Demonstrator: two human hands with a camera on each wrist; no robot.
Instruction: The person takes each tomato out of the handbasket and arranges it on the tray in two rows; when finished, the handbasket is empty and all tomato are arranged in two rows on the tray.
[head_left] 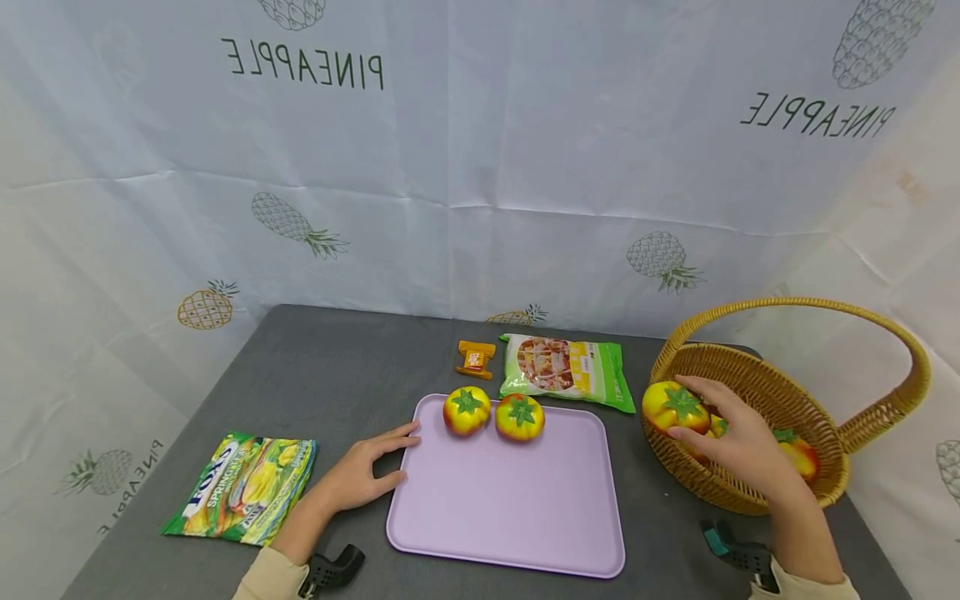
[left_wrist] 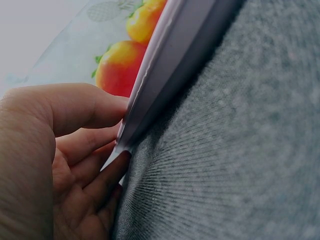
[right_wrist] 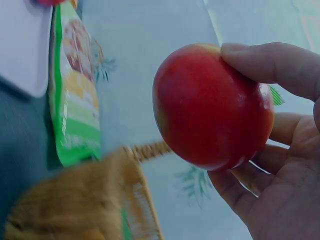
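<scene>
My right hand (head_left: 738, 437) holds a yellow-and-red persimmon (head_left: 676, 407) with a green leafy top, over the near-left rim of a wicker basket (head_left: 750, 379). In the right wrist view, thumb and fingers grip the persimmon (right_wrist: 210, 110) from its sides, its red underside showing. More such persimmons (head_left: 799, 457) lie in the basket, partly hidden by the hand. A lilac tray (head_left: 506, 508) bears two persimmons (head_left: 467, 411) side by side along its far edge. At the tray's left edge rests my left hand (head_left: 360, 475), fingers extended; its thumb touches the rim (left_wrist: 137, 95) in the left wrist view.
Behind the tray lie a green-and-white food packet (head_left: 566, 369) and a small orange-brown packet (head_left: 476, 359). A Fox's candy bag (head_left: 243, 487) is on the grey table (head_left: 337, 358) at left. The basket's tall handle (head_left: 802, 304) arches upward. Pineapple-print cloth (head_left: 487, 150) hangs behind the table.
</scene>
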